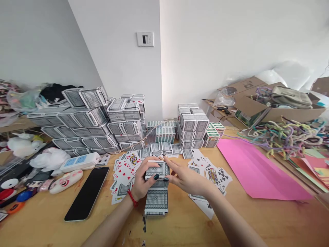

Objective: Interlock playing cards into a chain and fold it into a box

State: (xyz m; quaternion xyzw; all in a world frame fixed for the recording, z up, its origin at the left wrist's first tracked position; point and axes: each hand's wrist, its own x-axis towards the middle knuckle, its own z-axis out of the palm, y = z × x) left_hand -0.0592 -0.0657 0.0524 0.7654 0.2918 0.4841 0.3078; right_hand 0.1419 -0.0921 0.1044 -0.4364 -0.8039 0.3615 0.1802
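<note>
A block of playing cards (158, 168) with grey patterned backs sits between my hands near the middle of the table. My left hand (140, 183), with a red string bracelet at the wrist, is closed around its left side, thumb at the front. The fingers of my right hand (190, 176) press against its right edge and front corner. Directly in front lies a similar card block (156, 201), back pattern up. Loose face-up cards (124, 171) spread to the left of my hands, and more loose cards (212, 174) lie to the right.
Card blocks are stacked high at the back left (95, 127) and back right (194, 127), with green-edged card boxes (165, 134) between. A black phone (87, 193) and a white power strip (80, 162) lie left. Pink paper (259, 171) and tangled fuzzy stems (285, 137) lie right.
</note>
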